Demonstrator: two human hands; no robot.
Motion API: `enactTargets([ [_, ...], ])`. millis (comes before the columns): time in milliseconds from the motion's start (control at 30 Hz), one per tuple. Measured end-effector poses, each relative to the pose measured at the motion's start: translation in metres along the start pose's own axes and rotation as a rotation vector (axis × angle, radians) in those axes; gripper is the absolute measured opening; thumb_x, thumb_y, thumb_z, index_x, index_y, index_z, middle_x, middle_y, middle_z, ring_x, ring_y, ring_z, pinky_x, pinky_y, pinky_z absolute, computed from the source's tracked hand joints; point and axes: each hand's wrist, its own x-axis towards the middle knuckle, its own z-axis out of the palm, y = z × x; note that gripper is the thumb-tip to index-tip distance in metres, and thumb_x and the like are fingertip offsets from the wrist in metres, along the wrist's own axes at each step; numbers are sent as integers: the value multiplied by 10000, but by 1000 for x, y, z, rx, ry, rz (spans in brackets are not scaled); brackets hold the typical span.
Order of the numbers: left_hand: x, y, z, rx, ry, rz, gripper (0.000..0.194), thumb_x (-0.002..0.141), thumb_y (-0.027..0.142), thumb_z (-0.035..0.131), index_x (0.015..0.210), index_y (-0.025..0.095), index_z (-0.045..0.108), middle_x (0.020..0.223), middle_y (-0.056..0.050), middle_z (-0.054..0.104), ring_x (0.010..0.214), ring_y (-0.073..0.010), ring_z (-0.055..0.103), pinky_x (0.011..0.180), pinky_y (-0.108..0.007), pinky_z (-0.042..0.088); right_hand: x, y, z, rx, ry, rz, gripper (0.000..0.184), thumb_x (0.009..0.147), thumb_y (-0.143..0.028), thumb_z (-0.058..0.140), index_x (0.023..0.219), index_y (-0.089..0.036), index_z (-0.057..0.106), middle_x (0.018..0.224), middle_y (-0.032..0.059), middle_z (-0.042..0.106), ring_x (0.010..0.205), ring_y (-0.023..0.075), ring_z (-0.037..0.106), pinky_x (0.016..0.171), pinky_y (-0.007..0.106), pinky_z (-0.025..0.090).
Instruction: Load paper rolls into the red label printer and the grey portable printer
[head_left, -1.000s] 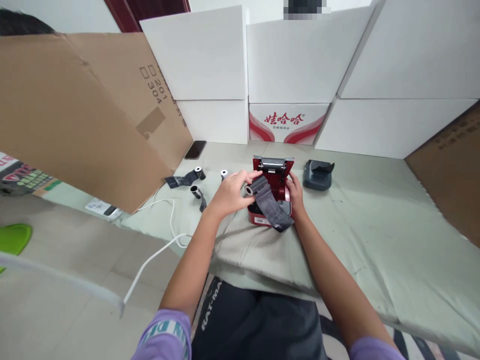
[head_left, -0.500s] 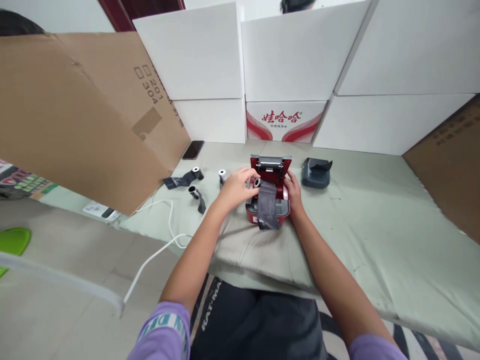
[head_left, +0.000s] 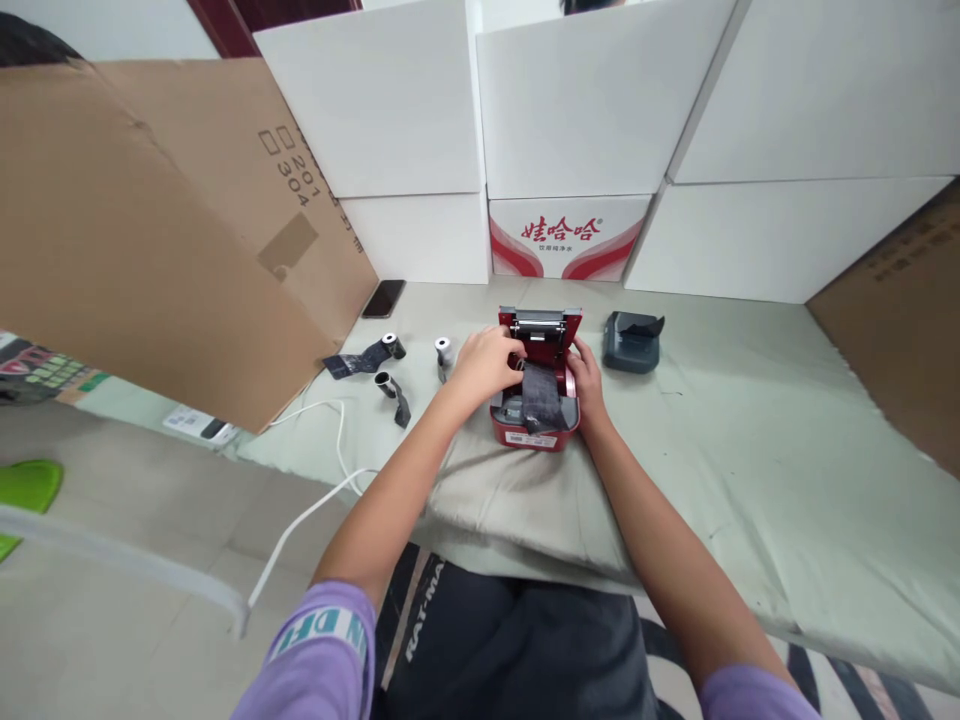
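Note:
A small red receipt printer (head_left: 508, 428) stands before me on the cloth-covered surface, its lid raised. My left hand (head_left: 489, 362) reaches into the compartment from the left, fingers pinched on one end of a paper roll. The roll's dark loose strip (head_left: 543, 400) drapes over the printer's front edge; most of the roll itself is hidden by my fingers. Against the printer's right side my right hand (head_left: 588, 382) is wrapped, gripping the casing.
Left of the printer lie several small rolls, including one standing roll (head_left: 443, 350) and one with a dark tail (head_left: 385, 384). A black phone (head_left: 384, 298), a white cable (head_left: 342, 440) and a dark grey device (head_left: 631, 343) are nearby. White boxes (head_left: 570, 110) and cardboard (head_left: 180, 230) wall the surface.
My left hand has moved slightly right and into the printer with the paper roll. The dark strip hangs less far over the front. My right hand stays on the casing.

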Motion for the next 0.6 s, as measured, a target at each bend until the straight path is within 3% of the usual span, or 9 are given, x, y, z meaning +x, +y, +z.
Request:
enactTargets([
  [133,-1,2,-2,12,-10,-33,252,746,220,686,959,276,808,1047,-59,709,1037,-280,645,893,-397,468,0,2,-1,14,-17,4,573,800,-487,617,1308,-222,589,1166,70,711,1057,249,658,946,403,523],
  [367,-4,-8,10,-151,-42,-91,270,755,214,661,966,279,818,1122,-22,738,996,-236,660,846,-340,483,1,5,-2,2,-16,24,578,811,-494,612,1326,-235,580,1101,52,725,990,237,672,923,405,538],
  [600,5,11,2,178,-157,-31,267,755,163,682,951,266,831,1114,-117,696,1118,-310,572,948,-418,420,2,5,-2,23,-7,35,587,783,-481,633,1311,-228,593,1138,60,718,1000,246,675,910,399,545],
])
